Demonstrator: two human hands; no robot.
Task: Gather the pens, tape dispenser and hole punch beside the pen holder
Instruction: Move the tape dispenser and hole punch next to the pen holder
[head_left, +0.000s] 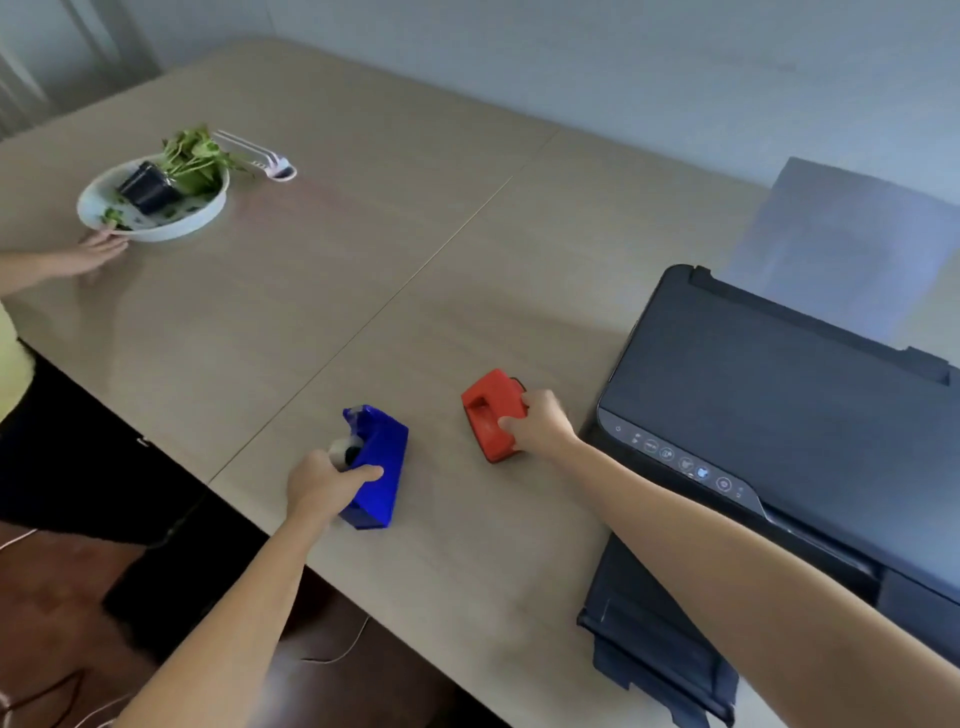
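The blue tape dispenser (376, 462) sits on the wooden table (363, 260) close to its near edge, with the white tape roll showing at its left side. The left hand (319, 486) is closed around the dispenser's near end, thumb on one side and fingers (363, 474) lying across the top. Just beside it toward the right, apart from it, the red hole punch (491, 410) rests on the table, a little farther from the near edge. The right hand (543, 423) grips the punch from its right side, fingers curled over the top and thumb at its near side. Neither pens nor a pen holder can be made out.

A black printer (779, 415) stands at the table's right side, near the punch, its paper tray (649, 639) jutting over the near edge. Toward the far left corner a white bowl (202, 213) holds a small black pot with green leaves, white tongs (260, 153) lie just behind it, and another person's hand (98, 252) touches the bowl's rim.
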